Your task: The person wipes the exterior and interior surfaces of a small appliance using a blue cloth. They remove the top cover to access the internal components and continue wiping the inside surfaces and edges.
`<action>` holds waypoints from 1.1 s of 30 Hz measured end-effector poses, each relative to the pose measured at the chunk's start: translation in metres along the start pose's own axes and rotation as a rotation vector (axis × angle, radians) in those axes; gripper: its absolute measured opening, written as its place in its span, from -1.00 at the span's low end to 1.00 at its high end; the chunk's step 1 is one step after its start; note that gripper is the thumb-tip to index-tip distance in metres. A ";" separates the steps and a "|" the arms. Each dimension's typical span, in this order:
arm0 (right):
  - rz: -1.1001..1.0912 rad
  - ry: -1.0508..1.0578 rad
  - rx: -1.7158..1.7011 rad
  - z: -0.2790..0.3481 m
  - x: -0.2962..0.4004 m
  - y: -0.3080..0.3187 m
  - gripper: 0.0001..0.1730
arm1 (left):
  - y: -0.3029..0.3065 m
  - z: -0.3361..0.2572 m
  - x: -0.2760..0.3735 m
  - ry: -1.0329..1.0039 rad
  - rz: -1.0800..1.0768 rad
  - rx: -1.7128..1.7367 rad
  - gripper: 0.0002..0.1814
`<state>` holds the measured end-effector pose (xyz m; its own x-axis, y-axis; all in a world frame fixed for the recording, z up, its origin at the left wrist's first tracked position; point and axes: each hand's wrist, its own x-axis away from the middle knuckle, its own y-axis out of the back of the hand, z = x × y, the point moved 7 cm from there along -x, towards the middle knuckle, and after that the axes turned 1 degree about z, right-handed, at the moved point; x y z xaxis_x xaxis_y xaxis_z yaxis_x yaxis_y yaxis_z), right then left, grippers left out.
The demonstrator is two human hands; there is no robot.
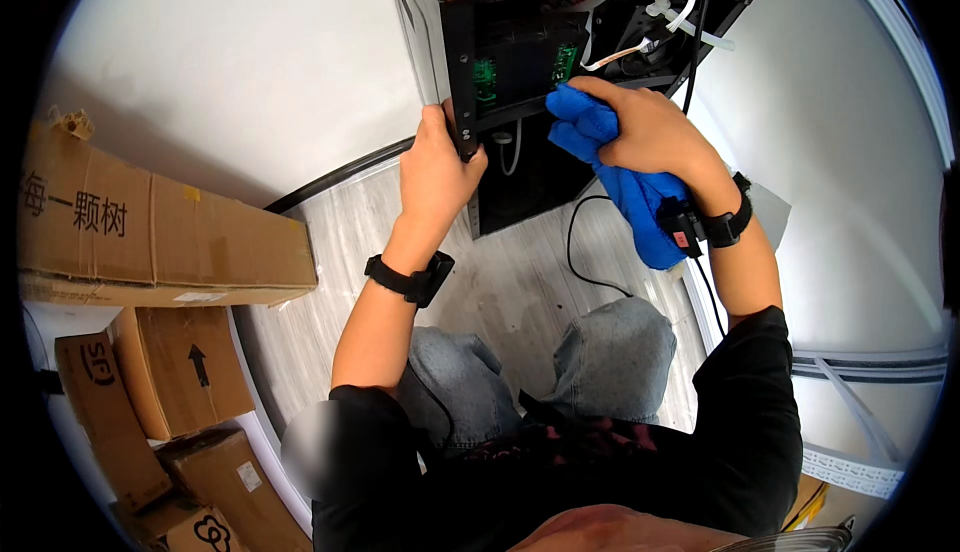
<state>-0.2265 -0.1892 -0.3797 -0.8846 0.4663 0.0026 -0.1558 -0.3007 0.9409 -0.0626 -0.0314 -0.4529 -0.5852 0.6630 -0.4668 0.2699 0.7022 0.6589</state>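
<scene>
A black metal cabinet (463, 64) stands before me with its inside exposed. My left hand (439, 166) grips the lower part of its left upright, the thumb on the near side. In my right hand (652, 128) is a bunched blue cloth (645, 211), which hangs down toward my wrist. The upper end of the cloth is close to the cabinet's crossbar; I cannot tell if they touch. Behind that bar sit green circuit boards (485, 81), partly in shadow. White tubing (705, 36) and a ribbon cable (622, 53) show at the upper right of the cabinet.
Cardboard boxes (225, 233) are stacked along the left side. A black power cord (574, 241) runs over the pale wood-look floor (517, 274) near my knees. White walls (247, 49) flank the cabinet. Both wrists wear black strapped devices (431, 280), with thin cables trailing.
</scene>
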 end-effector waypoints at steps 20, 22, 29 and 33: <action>-0.140 -0.001 -0.327 -0.007 -0.003 -0.028 -0.14 | -0.003 0.002 -0.002 -0.004 0.009 -0.021 -0.42; -0.117 -0.015 -0.270 -0.008 -0.002 -0.024 -0.14 | -0.004 0.001 -0.002 -0.003 0.013 -0.016 -0.42; -0.119 0.070 -0.222 0.011 0.013 -0.010 -0.06 | 0.000 0.005 -0.001 0.013 0.001 -0.036 -0.41; -0.190 0.205 -0.163 0.020 0.015 -0.027 0.05 | -0.002 -0.002 -0.002 0.002 0.002 -0.019 -0.40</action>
<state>-0.2269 -0.1574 -0.3981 -0.9007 0.3542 -0.2516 -0.3800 -0.3615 0.8514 -0.0640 -0.0346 -0.4522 -0.5864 0.6636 -0.4645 0.2563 0.6960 0.6708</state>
